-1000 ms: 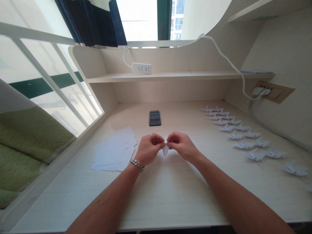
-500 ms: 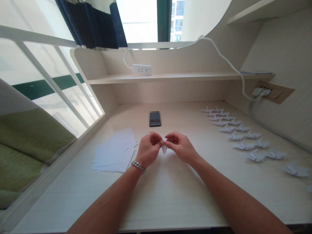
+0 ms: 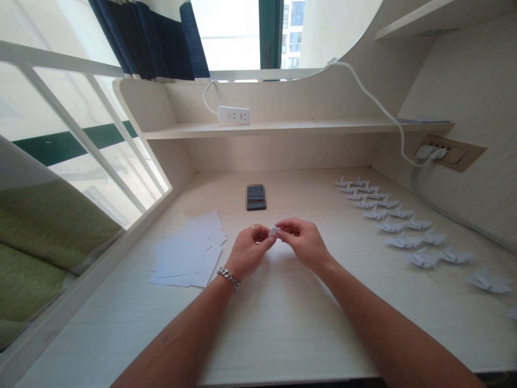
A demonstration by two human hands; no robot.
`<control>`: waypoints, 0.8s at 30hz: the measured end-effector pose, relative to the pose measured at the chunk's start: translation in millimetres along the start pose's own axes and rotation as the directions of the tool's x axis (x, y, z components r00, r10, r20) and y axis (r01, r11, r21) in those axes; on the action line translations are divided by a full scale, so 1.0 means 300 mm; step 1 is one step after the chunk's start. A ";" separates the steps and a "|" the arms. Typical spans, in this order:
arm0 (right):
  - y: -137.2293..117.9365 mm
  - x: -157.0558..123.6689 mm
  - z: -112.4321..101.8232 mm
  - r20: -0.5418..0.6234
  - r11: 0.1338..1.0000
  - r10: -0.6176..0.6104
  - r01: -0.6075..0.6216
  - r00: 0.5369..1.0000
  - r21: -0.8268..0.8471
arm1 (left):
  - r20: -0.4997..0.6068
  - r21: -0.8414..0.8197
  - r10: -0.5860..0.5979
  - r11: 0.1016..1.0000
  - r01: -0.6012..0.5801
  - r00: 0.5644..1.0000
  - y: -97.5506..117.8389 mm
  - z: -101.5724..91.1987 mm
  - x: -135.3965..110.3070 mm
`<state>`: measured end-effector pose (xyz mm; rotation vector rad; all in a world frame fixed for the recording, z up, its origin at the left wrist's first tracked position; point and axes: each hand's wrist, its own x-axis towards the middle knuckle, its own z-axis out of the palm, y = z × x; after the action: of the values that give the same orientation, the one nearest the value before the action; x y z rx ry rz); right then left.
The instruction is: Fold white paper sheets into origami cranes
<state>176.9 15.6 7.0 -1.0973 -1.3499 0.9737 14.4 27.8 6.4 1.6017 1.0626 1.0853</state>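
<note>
Over the middle of the pale wooden desk both my hands pinch a small folded piece of white paper. My left hand, with a ring and a metal bracelet, is closed on its left end. My right hand is closed on its right end with thumb and fingers. Most of the paper is hidden between the fingertips. A loose pile of white paper sheets lies just left of my left hand.
Several folded white paper cranes lie in rows along the desk's right side. A dark phone lies flat behind my hands. A white power strip sits on the shelf, its cable running to a wall socket. A white rail borders the left.
The folded paper hung point-down between my hands before; now it is turned up and mostly covered by the fingertips. Both hands have shifted slightly.
</note>
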 end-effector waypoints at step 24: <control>0.009 -0.002 0.008 0.019 0.993 -0.019 0.021 1.000 -0.117 | 0.010 0.038 -0.032 0.999 0.031 0.999 0.039 -0.027 -0.003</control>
<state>174.9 15.9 4.2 -1.1632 -1.4450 0.9009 8.3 26.1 19.2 1.6134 1.1034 1.0404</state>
